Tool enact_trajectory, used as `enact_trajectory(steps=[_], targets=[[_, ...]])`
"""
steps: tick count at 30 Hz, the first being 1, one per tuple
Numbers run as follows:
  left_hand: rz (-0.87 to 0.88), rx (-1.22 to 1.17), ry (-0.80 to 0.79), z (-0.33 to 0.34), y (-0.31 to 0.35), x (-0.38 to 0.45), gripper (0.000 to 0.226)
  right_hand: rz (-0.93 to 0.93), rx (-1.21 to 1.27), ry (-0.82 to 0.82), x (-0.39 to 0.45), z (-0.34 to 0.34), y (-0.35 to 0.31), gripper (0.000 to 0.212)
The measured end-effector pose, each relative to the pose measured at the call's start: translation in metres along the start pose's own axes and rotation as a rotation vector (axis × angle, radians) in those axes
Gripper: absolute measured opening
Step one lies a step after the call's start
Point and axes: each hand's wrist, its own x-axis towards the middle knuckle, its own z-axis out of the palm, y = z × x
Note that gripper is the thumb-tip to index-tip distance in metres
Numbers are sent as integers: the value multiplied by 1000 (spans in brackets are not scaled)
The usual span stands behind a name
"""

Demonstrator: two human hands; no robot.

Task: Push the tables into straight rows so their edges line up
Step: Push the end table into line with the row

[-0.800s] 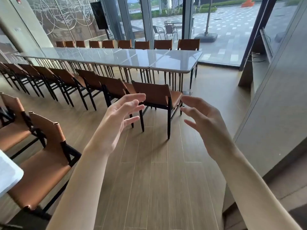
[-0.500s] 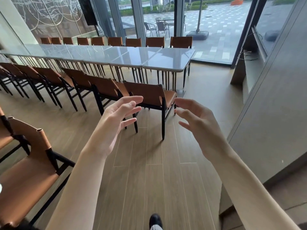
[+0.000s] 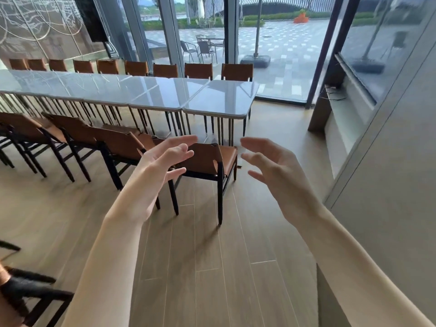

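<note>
The left hand (image 3: 157, 171) and the right hand (image 3: 274, 172) are raised side by side in mid-air, palms turned toward each other. The fingers of both hands are spread and relaxed; neither grip holds or touches anything.

The task's objects, a row of glossy grey square-topped tables on thin metal legs (image 3: 132, 90), stand beyond the hands, well apart from them. The tabletops butt together edge to edge and run from the left border of the view toward the glass wall. The end table of the row (image 3: 224, 97) is nearest the right hand's line of reach. Its near edge sits slightly forward of the neighbouring table's near edge, with a small step visible at the joint.

A line of brown leather chairs with black frames (image 3: 70, 133) stands along the near side of the tables. The end chair (image 3: 207, 159) is partly hidden behind the left hand. A second line of brown chairs (image 3: 165, 70) stands along the far side. The floor is wood plank (image 3: 212, 279).
</note>
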Motion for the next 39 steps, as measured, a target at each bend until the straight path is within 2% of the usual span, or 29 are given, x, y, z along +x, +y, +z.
enact_trajectory(steps=[8,15,27,39], targets=[[-17,-51,-47,24,-23,103,33,9,-5,66,82,-24,18,27],[-53,-39,-67,76,-48,200,31,41,-4,102,163,-74,49,25],[-51,-79,-19,191,-49,389,21,18,11,34,347,-207,83,26],[-103,-19,78,216,-85,517,30,60,23,-63,487,-242,123,25]])
